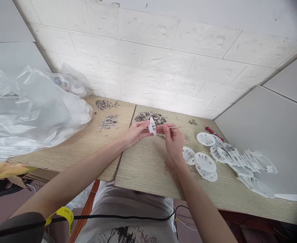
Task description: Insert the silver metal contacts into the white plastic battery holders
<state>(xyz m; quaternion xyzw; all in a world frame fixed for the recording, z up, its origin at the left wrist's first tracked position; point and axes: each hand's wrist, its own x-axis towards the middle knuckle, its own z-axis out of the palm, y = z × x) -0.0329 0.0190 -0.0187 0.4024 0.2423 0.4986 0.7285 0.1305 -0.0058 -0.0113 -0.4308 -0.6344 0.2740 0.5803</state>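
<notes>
My left hand pinches a small white plastic disc, held up on its edge above the table, with metal bits visible on the face turned to the right. In my right hand is a thin wooden stick, its left tip at the face of the disc. A thin metallic thing shows below the stick, partly hidden by my right hand. Just behind the disc lies a heap of small metal parts.
White plastic discs lie spread and overlapping on the table at the right, near a red object. Two small piles of metal parts lie at the left, beside a large plastic bag. A white brick wall stands behind.
</notes>
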